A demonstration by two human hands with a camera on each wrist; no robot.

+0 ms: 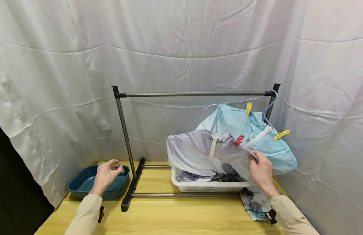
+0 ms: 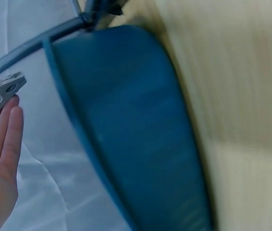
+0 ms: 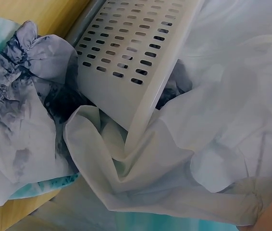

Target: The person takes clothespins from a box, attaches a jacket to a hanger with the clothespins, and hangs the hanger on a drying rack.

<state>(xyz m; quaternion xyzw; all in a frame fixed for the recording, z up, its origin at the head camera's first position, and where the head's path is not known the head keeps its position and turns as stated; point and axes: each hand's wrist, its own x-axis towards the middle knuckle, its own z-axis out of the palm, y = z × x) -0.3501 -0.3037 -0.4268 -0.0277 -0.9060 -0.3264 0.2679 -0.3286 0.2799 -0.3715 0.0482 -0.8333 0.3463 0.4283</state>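
Observation:
My left hand point(image 1: 105, 175) pinches a grey clothes peg point(image 2: 7, 89), raised just over the rim of a teal basin point(image 2: 126, 125). My right hand point(image 1: 262, 171) pinches the edge of a grey-and-white garment point(image 1: 188, 147) near the end of a pale hanger arm. A red clothes peg point(image 1: 238, 140) is clipped on that garment, left of my right hand. Behind it, a light blue garment point(image 1: 282, 155) hangs from the rack's right end on a pale hanger point(image 1: 273, 101), with yellow pegs point(image 1: 249, 109) at its top and side.
The metal rack point(image 1: 196, 94) stands on a wooden table point(image 1: 181, 215). A white perforated basket point(image 1: 210, 188) with dark patterned cloth point(image 1: 228, 177) sits under the garments. More patterned cloth point(image 3: 25, 115) hangs or lies at its right front. Pale curtains point(image 1: 169, 39) enclose the table.

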